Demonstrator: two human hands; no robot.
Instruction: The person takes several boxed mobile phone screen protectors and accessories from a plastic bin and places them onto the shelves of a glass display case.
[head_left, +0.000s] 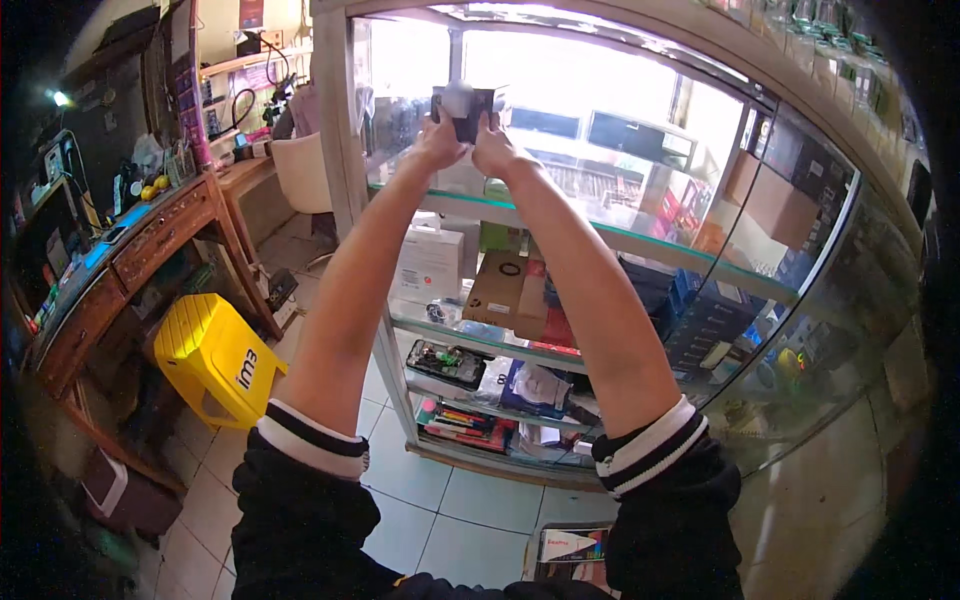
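Observation:
Both arms reach forward into a glass display cabinet (346, 150) at its top shelf level. Between my left hand (439, 144) and my right hand (495, 148) is a small dark box (466, 127), gripped at its two sides with the thumbs on its near face. A pale, blurred patch covers part of the box's front. Just beneath my hands stands a light-coloured box (459, 178) on the upper glass shelf (480, 201). Whether the dark box rests on anything is hidden by my hands.
Lower shelves carry a white carton (430, 262), a brown cardboard box (495, 295) and an opened electronic device (447, 364). A sliding glass pane (795, 300) covers the right side. Left are a yellow plastic stool (217, 360), wooden desk (161, 240) and a seated person (304, 112).

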